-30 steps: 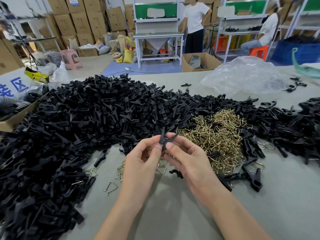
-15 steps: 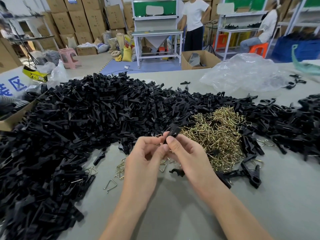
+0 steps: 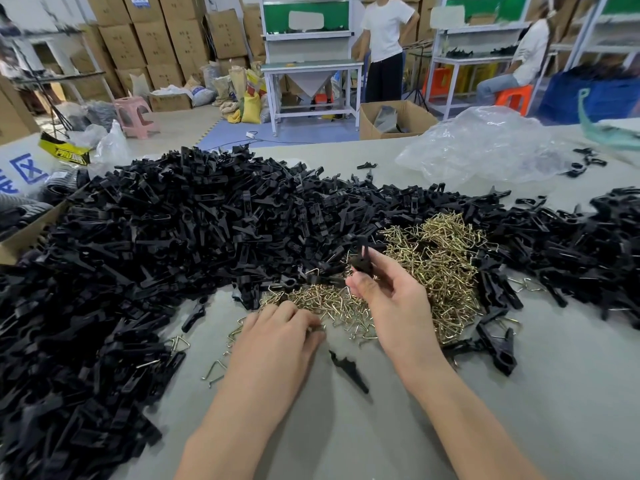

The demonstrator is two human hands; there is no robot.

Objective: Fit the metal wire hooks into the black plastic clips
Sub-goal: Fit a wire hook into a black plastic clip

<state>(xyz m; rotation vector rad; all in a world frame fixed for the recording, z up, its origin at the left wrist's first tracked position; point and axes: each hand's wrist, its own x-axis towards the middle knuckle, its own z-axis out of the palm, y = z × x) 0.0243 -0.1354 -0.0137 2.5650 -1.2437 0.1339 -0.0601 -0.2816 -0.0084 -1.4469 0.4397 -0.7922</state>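
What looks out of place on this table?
Nothing looks damaged. A lone black clip piece lies on bare table between the forearms, and a few stray wire hooks sit left of the left hand, apart from the main hook pile. The right hand holds another clip.

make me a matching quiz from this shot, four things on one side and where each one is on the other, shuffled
Things
1. held black clip
2. left hand
3. clear plastic bag
4. loose clip piece

Places
a. far right part of the table, beyond the piles
b. pinched in the right hand, raised above the pile
c. lying on bare table between the two forearms
d. palm down at the near edge of the wire hooks

Pairs: 1-b, 2-d, 3-a, 4-c
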